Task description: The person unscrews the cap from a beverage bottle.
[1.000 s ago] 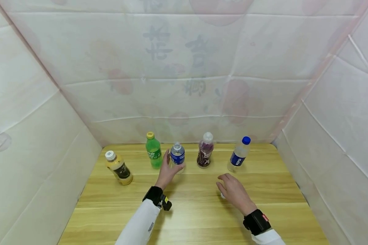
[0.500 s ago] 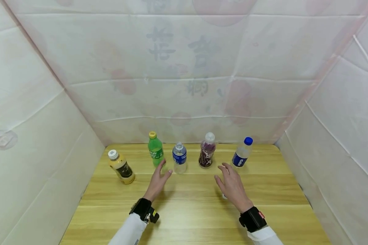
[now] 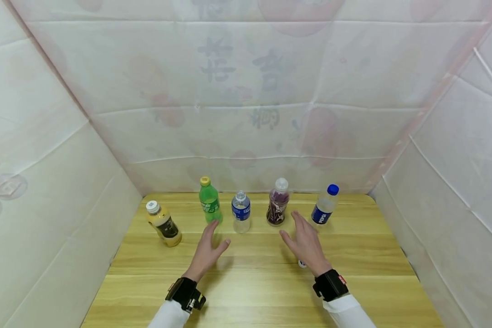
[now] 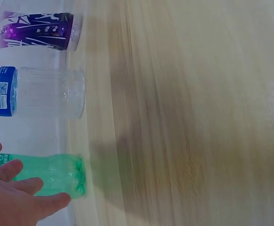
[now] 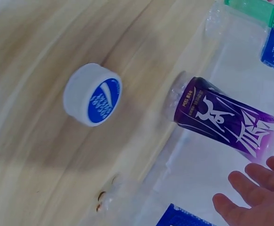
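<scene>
My left hand [image 3: 207,253] hovers over the table with fingers spread, just in front of the green bottle [image 3: 210,202], holding nothing. To its right stands a clear bottle [image 3: 241,213] with a blue label and a bare, uncapped neck. My right hand [image 3: 307,243] is also spread, in front of the purple-labelled bottle [image 3: 277,205] and the blue-capped Pepsi bottle [image 3: 322,212]. A white bottle cap [image 5: 92,94] with a blue printed top lies on the table, partly hidden under the right hand in the head view.
At the left stands a yellow drink bottle [image 3: 165,225] with a white cap and black label. The bottles form a loose row along the back of the wooden table [image 3: 254,291]. White cloth walls [image 3: 246,127] close in the back and both sides.
My left hand has let go of the clear bottle and drawn back to the left, towards me. The right hand has opened wider and reached slightly forward, off the cap.
</scene>
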A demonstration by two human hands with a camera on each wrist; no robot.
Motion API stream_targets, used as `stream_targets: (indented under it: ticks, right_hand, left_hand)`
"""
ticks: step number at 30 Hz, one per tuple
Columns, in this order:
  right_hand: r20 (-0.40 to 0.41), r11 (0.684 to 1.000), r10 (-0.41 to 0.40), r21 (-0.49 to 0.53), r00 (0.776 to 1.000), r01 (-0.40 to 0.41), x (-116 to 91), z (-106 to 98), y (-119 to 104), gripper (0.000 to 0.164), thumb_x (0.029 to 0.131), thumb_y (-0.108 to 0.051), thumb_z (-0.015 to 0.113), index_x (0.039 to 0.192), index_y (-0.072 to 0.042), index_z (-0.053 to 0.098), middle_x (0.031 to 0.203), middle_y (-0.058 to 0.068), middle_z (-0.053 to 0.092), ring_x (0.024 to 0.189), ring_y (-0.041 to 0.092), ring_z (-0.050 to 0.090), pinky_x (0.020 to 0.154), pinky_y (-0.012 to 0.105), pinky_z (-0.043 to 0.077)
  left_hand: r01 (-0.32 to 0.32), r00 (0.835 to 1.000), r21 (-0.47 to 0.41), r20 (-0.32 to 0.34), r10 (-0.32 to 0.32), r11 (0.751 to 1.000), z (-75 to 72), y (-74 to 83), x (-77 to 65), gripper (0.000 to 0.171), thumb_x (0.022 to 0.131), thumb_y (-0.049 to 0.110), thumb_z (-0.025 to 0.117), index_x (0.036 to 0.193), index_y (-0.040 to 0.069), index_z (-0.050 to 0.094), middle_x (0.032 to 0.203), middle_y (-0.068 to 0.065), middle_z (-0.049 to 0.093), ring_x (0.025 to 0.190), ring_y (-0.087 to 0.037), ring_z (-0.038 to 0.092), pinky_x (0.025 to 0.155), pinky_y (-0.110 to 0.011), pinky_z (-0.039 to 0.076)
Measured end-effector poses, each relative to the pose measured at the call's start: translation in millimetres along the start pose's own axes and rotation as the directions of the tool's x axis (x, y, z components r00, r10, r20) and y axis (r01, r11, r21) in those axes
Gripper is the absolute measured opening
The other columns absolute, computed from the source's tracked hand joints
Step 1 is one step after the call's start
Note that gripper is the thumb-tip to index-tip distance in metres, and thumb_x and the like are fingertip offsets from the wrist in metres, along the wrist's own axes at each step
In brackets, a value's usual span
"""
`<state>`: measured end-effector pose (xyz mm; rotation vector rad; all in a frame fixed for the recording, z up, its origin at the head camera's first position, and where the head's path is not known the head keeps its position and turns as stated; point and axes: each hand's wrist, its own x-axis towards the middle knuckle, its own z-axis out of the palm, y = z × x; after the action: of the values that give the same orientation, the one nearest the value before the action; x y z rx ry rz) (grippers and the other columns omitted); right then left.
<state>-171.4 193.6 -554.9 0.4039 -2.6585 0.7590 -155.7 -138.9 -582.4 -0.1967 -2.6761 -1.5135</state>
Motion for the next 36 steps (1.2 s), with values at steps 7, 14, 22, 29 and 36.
stream_targets:
  ticks: [7, 14, 22, 29, 36]
  right_hand:
    - [0.043, 0.991, 0.109, 0.071, 0.993, -0.112, 17.0, 0.5, -2.4, 0.086, 0.093, -0.038, 0.078, 0.154, 0.008, 0.037, 0.152, 0.032, 0.046, 0.133, 0.049, 0.052, 0.109, 0.059, 0.045]
    - [0.112, 0.964, 0.212, 0.139, 0.971, -0.227, 32.6, -1.0, -5.8, 0.095, 0.096, -0.05, 0.072, 0.16, 0.003, 0.026, 0.159, 0.03, 0.037, 0.141, 0.046, 0.043, 0.113, 0.059, 0.04]
    - [0.12, 0.942, 0.276, 0.164, 0.954, -0.294, 54.3, 3.0, -5.0, 0.103, 0.094, -0.06, 0.067, 0.164, -0.003, 0.018, 0.163, 0.027, 0.033, 0.143, 0.046, 0.041, 0.113, 0.06, 0.04]
    - [0.13, 0.913, 0.318, 0.224, 0.939, -0.34, 68.4, 7.2, -7.1, 0.105, 0.093, -0.06, 0.069, 0.165, -0.007, 0.015, 0.165, 0.025, 0.029, 0.145, 0.045, 0.038, 0.111, 0.062, 0.04]
    - [0.147, 0.863, 0.37, 0.31, 0.917, -0.398, 79.4, 13.3, -6.6, 0.108, 0.091, -0.057, 0.073, 0.166, -0.011, 0.011, 0.166, 0.023, 0.027, 0.148, 0.043, 0.034, 0.116, 0.063, 0.035]
  left_hand:
    - [-0.009, 1.0, 0.035, 0.009, 0.008, 0.999, 0.6, 3.6, -6.9, 0.081, 0.097, 0.038, 0.071, 0.16, 0.005, 0.033, 0.167, -0.023, 0.023, 0.151, -0.046, 0.026, 0.118, -0.067, 0.024]
    - [-0.02, 1.0, 0.081, 0.015, 0.019, 0.997, -1.0, 4.7, -10.0, 0.084, 0.096, 0.036, 0.073, 0.161, 0.003, 0.03, 0.168, -0.023, 0.022, 0.15, -0.046, 0.028, 0.117, -0.066, 0.028]
    - [-0.003, 1.0, 0.079, -0.004, 0.003, 0.997, -4.8, 4.2, -11.2, 0.089, 0.095, 0.041, 0.073, 0.161, 0.001, 0.027, 0.169, -0.023, 0.017, 0.149, -0.048, 0.028, 0.116, -0.067, 0.03]
    - [0.018, 1.0, 0.061, -0.011, -0.017, 0.998, -6.2, 0.0, -12.4, 0.095, 0.095, 0.043, 0.072, 0.163, 0.001, 0.021, 0.171, -0.02, 0.011, 0.151, -0.047, 0.024, 0.118, -0.065, 0.028]
    - [0.009, 1.0, 0.06, -0.02, -0.008, 0.998, -5.0, -2.8, -13.2, 0.096, 0.095, 0.041, 0.073, 0.163, 0.001, 0.019, 0.17, -0.023, 0.012, 0.151, -0.047, 0.024, 0.118, -0.065, 0.027]
